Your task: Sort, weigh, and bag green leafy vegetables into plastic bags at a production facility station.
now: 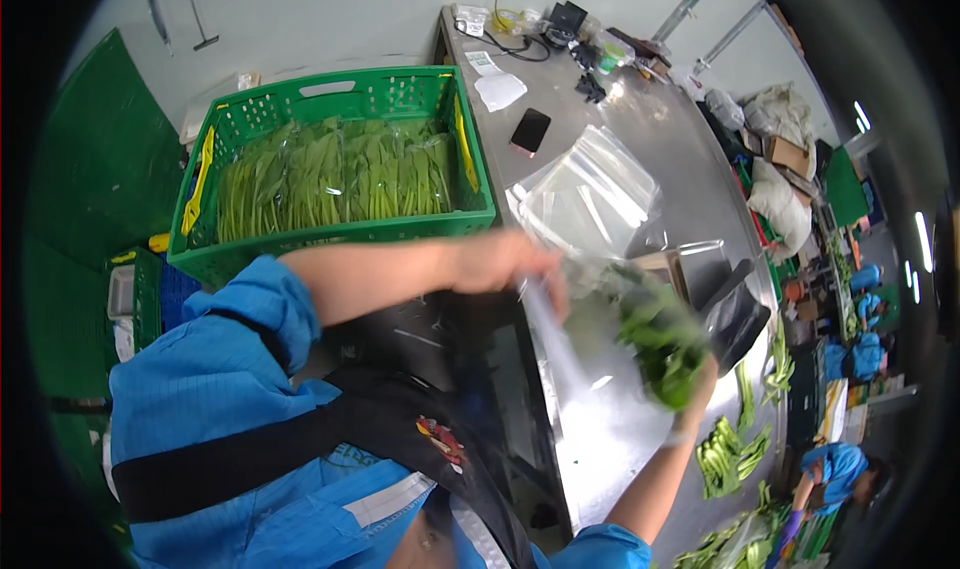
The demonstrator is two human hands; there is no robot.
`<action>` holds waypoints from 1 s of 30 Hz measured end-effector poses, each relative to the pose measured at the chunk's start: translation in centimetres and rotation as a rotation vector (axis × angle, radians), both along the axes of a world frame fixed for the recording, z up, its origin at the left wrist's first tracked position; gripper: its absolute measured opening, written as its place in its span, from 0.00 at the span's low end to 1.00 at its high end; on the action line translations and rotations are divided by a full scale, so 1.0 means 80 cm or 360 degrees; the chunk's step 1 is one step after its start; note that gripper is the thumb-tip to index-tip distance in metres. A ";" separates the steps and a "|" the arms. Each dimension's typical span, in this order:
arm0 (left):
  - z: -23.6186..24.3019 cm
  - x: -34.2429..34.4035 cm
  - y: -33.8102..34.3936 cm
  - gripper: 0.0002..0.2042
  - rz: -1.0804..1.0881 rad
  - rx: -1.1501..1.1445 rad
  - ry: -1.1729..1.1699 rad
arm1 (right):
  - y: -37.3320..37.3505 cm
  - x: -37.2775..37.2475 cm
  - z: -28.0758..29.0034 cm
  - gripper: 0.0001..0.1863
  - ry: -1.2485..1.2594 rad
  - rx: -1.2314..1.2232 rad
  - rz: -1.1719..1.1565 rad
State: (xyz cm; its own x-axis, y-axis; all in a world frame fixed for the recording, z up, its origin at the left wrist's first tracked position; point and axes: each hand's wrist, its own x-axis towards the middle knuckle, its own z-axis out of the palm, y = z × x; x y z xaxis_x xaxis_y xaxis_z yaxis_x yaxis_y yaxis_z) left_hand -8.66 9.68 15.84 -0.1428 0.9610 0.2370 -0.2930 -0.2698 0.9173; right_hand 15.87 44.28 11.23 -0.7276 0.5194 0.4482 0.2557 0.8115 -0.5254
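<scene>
The right hand (700,384) grips one leafy bunch (660,344), while the left hand (505,264), its grip too blurred to tell, meets one clear bag (595,304) near one green crate (235,255).

Greens (660,344) above table (600,469), crate (235,255) left

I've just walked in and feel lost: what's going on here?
A person's right hand holds leafy greens. The left hand, blurred, is at what looks like a clear plastic bag beside them. Bagged greens sit in the green crate at left; flat clear bags lie on the metal table.
</scene>
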 end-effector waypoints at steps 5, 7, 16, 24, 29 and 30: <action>-0.235 0.101 -0.081 0.15 0.0000 -0.1241 0.0110 | -0.195 0.007 -0.099 0.07 -0.0238 -0.0428 -0.0270; -0.229 0.117 -0.092 0.14 0.0151 -0.1334 -0.0186 | -0.321 -0.030 -0.094 0.06 -0.0552 -0.0572 0.0150; -0.206 0.111 -0.089 0.09 0.0084 -0.1420 -0.0273 | -0.419 -0.052 -0.082 0.10 -0.0720 -0.0066 0.0381; -0.240 0.018 -0.127 0.13 -0.0502 -0.0894 0.0695 | -0.450 0.296 -0.240 0.19 -0.2555 -0.0212 0.0213; -0.214 0.012 -0.090 0.27 0.0647 -0.0151 0.2407 | -0.397 0.191 -0.143 0.34 -0.0968 0.0131 -0.0491; -0.208 0.014 -0.071 0.25 0.0533 0.0161 0.2439 | -0.385 0.146 -0.126 0.30 -0.0820 0.0225 -0.0459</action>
State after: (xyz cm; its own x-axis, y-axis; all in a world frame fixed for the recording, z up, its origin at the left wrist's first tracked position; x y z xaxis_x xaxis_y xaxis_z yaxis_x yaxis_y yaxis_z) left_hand -7.58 4.00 -0.77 0.0896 0.9080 0.4093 0.9464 -0.2056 0.2490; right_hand 27.57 13.46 1.14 -0.7081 0.6890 0.1546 0.6686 0.7246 -0.1673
